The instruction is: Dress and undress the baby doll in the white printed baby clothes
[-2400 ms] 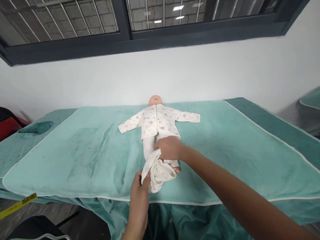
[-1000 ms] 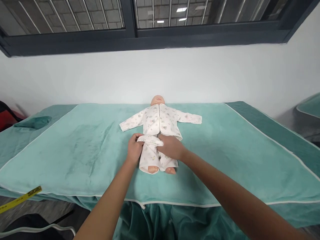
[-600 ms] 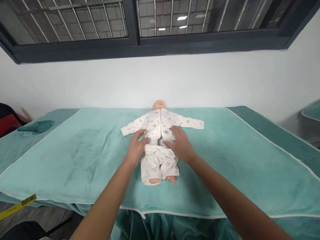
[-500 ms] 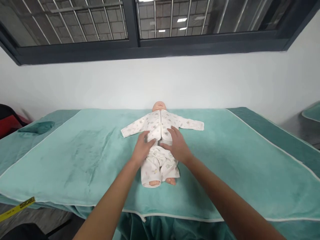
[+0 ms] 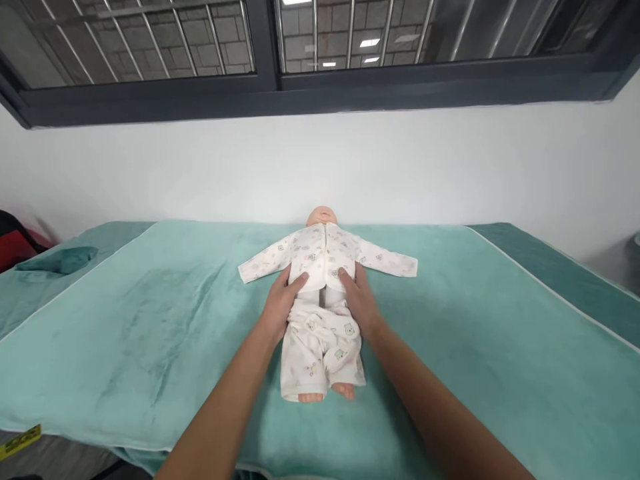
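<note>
A baby doll lies on its back with its head toward the wall and its sleeves spread wide. It wears a white printed jacket and matching pants; bare toes poke out of the pant legs. A white layer with a grey strip shows between jacket and pants. My left hand is wrapped round the doll's waist on the left, thumb on the jacket's lower front. On the opposite side, my right hand clasps the waist the same way. The other fingers are mostly hidden beside and under the doll.
A green plush cover with white piping spreads under the doll. A darker green folded cloth lies at the left. Behind is a white wall below a dark-framed barred window. A red and black item sits far left.
My hands have moved from the jacket's front to the sides of the waist and closed round it. The doll appears slightly larger and its feet lower in view.
</note>
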`<state>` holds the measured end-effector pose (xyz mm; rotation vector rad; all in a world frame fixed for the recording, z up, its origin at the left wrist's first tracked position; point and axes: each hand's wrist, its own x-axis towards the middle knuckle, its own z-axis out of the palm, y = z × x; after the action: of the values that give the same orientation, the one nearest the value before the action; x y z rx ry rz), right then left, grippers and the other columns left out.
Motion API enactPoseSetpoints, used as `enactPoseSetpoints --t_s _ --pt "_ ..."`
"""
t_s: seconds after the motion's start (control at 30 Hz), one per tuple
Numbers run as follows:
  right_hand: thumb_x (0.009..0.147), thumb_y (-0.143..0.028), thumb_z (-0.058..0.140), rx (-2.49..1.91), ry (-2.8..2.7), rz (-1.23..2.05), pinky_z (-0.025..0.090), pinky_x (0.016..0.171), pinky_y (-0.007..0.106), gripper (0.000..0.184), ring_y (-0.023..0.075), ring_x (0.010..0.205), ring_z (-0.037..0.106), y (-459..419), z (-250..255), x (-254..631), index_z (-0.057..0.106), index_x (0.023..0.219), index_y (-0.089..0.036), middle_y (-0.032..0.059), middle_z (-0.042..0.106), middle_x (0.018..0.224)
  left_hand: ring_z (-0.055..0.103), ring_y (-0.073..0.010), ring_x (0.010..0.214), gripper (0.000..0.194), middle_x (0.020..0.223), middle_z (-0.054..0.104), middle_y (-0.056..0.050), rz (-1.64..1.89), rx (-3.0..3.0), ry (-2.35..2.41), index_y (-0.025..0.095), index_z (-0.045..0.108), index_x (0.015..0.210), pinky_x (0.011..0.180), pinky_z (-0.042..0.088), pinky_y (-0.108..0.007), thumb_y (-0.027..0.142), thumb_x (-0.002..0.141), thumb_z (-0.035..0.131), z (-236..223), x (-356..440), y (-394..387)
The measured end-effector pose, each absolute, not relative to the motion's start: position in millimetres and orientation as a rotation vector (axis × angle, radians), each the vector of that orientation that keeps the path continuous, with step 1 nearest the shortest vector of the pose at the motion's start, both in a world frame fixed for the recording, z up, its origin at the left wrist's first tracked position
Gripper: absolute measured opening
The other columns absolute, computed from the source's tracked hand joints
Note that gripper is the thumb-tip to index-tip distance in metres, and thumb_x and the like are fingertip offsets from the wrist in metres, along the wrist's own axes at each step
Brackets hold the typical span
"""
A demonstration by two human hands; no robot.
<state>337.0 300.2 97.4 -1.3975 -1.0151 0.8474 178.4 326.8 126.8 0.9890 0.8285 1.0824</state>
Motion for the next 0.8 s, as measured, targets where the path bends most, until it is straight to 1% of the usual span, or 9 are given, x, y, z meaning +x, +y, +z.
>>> enactPoseSetpoints --t_s 0.13,0.27,0.3,0.37,0.5,0.63,0.67,0.73,0.8 --pt "0.086 -0.057 0.052 -1.462 -1.142 0.73 0.033 0.11 0.053 0.07 0.0318 0.138 0.035 317.0 95.5 350.1 0.033 0.146 -0.027 0.0118 0.035 0.152 0.057 -0.0315 0.12 0.064 0.135 0.058 -0.013 1.096 1.081 0.91 0.021 0.054 0.131 0.099 0.048 -0.042 0.035 0.072 0.075 122.5 185.1 342.4" --pt "0.082 -0.053 0.061 -1.519 -1.452 0.4 0.029 0.113 0.052 0.074 0.0317 0.143 0.022 316.7 89.1 362.9 0.034 0.145 -0.026 0.0107 0.023 0.155 0.024 -0.0321 0.146 0.086 0.157 0.027 -0.008 1.084 1.488 1.113 0.026 0.047 0.137 0.117 0.027 -0.043 0.025 0.059 0.083 119.2 184.0 350.2" --pt "0.081 -0.051 0.063 -1.496 -1.568 0.321 0.03 0.113 0.052 0.073 0.0315 0.143 0.022 314.7 89.3 364.1 0.035 0.144 -0.027 0.0093 0.024 0.154 0.019 -0.0319 0.147 0.088 0.159 0.022 -0.006 1.061 1.609 1.124 0.027 0.047 0.138 0.119 0.023 -0.044 0.02 0.057 0.082 119.4 184.2 350.5" --pt "0.08 -0.047 0.065 -1.479 -1.728 0.157 0.033 0.111 0.051 0.066 0.0323 0.138 0.028 311.0 91.9 364.0 0.042 0.139 -0.028 0.0089 0.033 0.149 0.021 -0.033 0.146 0.081 0.157 0.026 -0.005 1.026 1.797 1.109 0.029 0.052 0.134 0.119 0.02 -0.046 0.012 0.059 0.077 120.1 186.3 349.8" --pt "0.083 -0.037 0.061 -1.57 -1.741 -0.125 0.044 0.095 0.046 0.039 0.0325 0.116 0.046 308.4 99.8 357.1 0.058 0.12 -0.024 0.0126 0.052 0.124 0.039 -0.0341 0.134 0.046 0.139 0.049 -0.007 1.134 1.979 1.211 0.026 0.065 0.11 0.113 0.026 -0.046 0.01 0.068 0.068 119.5 195.1 344.8" --pt "0.088 -0.03 0.05 -1.566 -1.646 -0.127 0.046 0.08 0.038 0.015 0.0261 0.093 0.053 309.3 104.7 351.5 0.063 0.093 -0.022 0.0104 0.06 0.095 0.055 -0.0246 0.105 0.009 0.105 0.063 -0.005 1.318 2.003 1.277 0.023 0.064 0.088 0.097 0.036 -0.034 0.02 0.081 0.059 116.6 197.1 340.8" --pt "0.088 -0.03 0.05 -1.563 -1.561 -0.059 0.045 0.075 0.036 0.015 0.0234 0.086 0.054 309.9 105.3 353.1 0.062 0.088 -0.022 0.0081 0.059 0.087 0.055 -0.0215 0.094 0.005 0.092 0.063 -0.003 1.379 1.931 1.316 0.022 0.062 0.083 0.089 0.039 -0.031 0.025 0.084 0.058 115.3 194.1 341.6" --pt "0.087 -0.034 0.051 -1.542 -1.284 0.122 0.043 0.065 0.031 0.016 0.0182 0.071 0.051 311.0 104.9 363.3 0.058 0.083 -0.022 0.0021 0.054 0.072 0.048 -0.0163 0.074 0.019 0.072 0.053 0.001 1.511 1.677 1.418 0.021 0.056 0.075 0.073 0.038 -0.027 0.035 0.086 0.055 110.6 181.8 346.9" --pt "0.084 -0.039 0.053 -1.475 -0.932 0.279 0.04 0.058 0.027 0.018 0.0146 0.062 0.047 310.8 101.1 384.1 0.055 0.081 -0.021 -0.0022 0.05 0.067 0.041 -0.0135 0.067 0.027 0.066 0.043 0.003 1.621 1.367 1.491 0.02 0.049 0.071 0.064 0.034 -0.025 0.042 0.087 0.053 102.0 161.9 356.0"
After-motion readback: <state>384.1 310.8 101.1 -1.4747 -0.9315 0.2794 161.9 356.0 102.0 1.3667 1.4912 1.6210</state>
